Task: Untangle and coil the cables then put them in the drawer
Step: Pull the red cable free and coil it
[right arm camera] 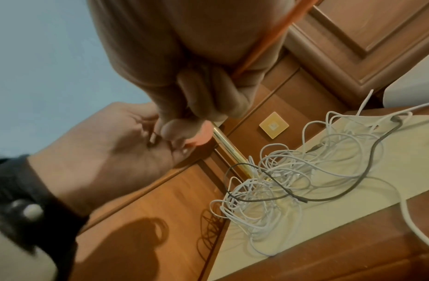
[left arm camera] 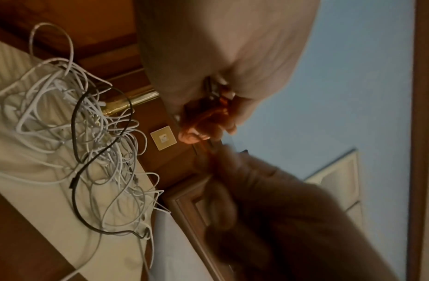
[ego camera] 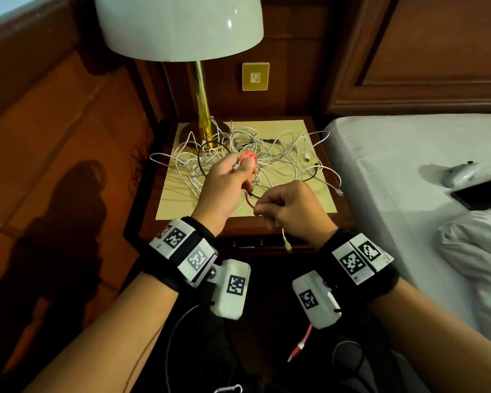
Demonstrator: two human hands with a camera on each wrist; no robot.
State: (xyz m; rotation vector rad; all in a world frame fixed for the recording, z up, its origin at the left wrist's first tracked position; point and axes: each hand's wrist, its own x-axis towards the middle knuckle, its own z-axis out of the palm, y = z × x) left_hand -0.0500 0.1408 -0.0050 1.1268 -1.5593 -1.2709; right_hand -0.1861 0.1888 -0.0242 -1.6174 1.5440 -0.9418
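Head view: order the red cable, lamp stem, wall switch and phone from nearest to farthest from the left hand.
1. Red cable: coiled in the left hand itself.
2. Lamp stem: just behind the hand, on the nightstand.
3. Wall switch: higher up on the wall panel.
4. Phone: far right, on the bed.

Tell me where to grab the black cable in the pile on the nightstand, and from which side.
Take the black cable at its raised loop on the left of the pile, near the lamp base, coming from above. There it arches clear of the white cables, so fingers could likely close round it alone; elsewhere it threads under them.
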